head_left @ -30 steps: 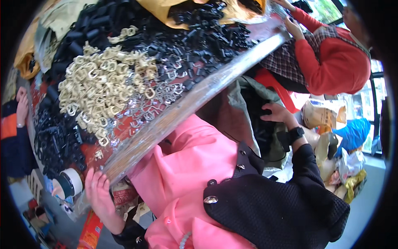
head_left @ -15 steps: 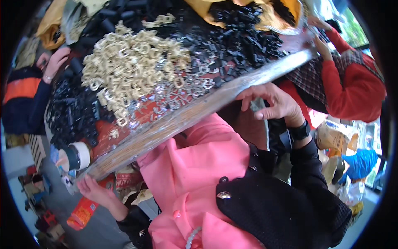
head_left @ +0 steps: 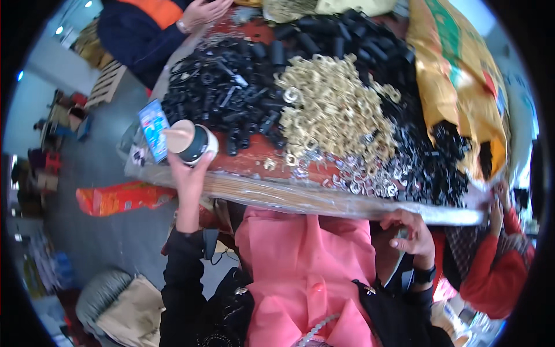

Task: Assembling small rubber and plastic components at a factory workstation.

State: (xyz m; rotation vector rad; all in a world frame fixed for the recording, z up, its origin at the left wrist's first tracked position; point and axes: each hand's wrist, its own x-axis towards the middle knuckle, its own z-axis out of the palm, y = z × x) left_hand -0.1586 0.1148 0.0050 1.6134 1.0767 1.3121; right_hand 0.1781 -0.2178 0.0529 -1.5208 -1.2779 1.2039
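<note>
At the table's left corner, a dark green and white cup-like container (head_left: 199, 144) with a beige round top stands tilted in view. My left hand (head_left: 189, 173) is closed about its lower side, thumb on the right, the other fingers partly hidden. A phone (head_left: 153, 130) with a lit blue screen is right beside it. My right hand (head_left: 411, 234) hangs just below the table's front edge, fingers apart and curved, holding nothing. Beyond the edge lie a heap of cream-coloured plastic loops (head_left: 335, 110) and scattered small clear or metallic rings (head_left: 376, 180).
Black plastic parts (head_left: 214, 84) are piled at left, with more at right beside a yellow woven sack (head_left: 451, 63). The plastic-wrapped table edge (head_left: 324, 199) runs before me. An orange-red packet (head_left: 121, 198) sticks out at left. Co-workers' hands (head_left: 205, 13) appear far left and at right.
My view has turned left, so the table edge now runs nearly level. My left hand has gone from the table corner up to the cup-like container. My right hand remains open near the edge.
</note>
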